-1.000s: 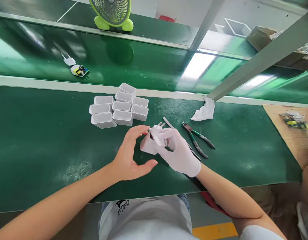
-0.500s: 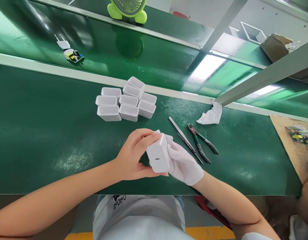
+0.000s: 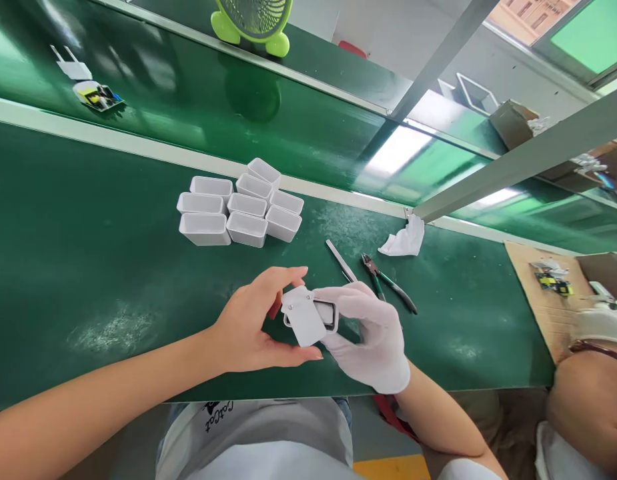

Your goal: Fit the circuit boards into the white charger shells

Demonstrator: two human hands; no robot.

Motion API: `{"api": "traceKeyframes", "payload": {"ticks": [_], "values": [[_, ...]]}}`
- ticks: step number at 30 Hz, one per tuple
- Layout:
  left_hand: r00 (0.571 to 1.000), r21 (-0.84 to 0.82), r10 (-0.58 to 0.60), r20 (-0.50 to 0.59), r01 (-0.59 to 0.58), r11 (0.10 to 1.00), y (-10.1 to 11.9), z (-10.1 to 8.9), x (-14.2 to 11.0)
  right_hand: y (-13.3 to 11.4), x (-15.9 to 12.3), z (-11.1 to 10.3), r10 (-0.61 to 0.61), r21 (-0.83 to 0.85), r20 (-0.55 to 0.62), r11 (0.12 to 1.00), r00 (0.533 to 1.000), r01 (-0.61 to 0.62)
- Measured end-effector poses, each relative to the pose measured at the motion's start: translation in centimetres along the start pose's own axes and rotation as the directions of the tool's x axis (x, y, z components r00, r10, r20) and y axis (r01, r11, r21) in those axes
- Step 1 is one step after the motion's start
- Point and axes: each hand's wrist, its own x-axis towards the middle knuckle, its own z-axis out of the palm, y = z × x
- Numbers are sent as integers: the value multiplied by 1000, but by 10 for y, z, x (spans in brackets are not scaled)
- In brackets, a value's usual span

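Observation:
My bare left hand [image 3: 248, 323] and my white-gloved right hand [image 3: 371, 333] hold a white charger housing [image 3: 308, 319] together just above the green table [image 3: 88, 267]. The housing is turned so its open, dark-rimmed end faces up, with a white cover piece tilted over it. My left fingers grip the left side and my right fingers the right side. A cluster of several empty white housings [image 3: 238, 210] stands on the table beyond my hands.
Tweezers [image 3: 341, 260] and green-handled cutters [image 3: 388, 283] lie right of my hands, with a crumpled white cloth [image 3: 403, 239] beyond. A plug and circuit board [image 3: 88, 90] rest on the belt. A green fan [image 3: 253, 23] stands far back. Another person [image 3: 588, 380] is at right beside a cardboard sheet [image 3: 543, 300].
The housing was turned in my hands: its closed end faced me half a second ago, now its open end with the cover shows. The view shifted slightly right.

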Motion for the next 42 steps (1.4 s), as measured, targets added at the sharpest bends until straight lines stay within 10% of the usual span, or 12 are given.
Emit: {"api": "traceKeyframes", "payload": {"ticks": [7, 13, 22, 29, 34, 42], "values": [[994, -366, 102, -49, -113, 924, -6, 5, -12, 6, 0, -1, -162, -50, 12, 985, 987, 162], [998, -579, -45, 34, 56, 813, -9, 6, -27, 1, 7, -4, -401, -350, 106, 841, 910, 412], [998, -503, 69, 1, -59, 862, -12, 5, -17, 2, 4, -10, -363, -384, 192, 827, 912, 410], [993, -435, 120, 5, -105, 894, -10, 4, -13, 9, -1, -8, 64, -94, 177, 994, 982, -48], [972, -251, 224, -75, -236, 939, -13, 6, -8, 19, -1, 1, 82, -166, -52, 982, 995, -89], [987, 178, -150, -58, 158, 971, -6, 0, 1, 103, 135, -49, 286, -226, -554, 852, 782, -473]]}}
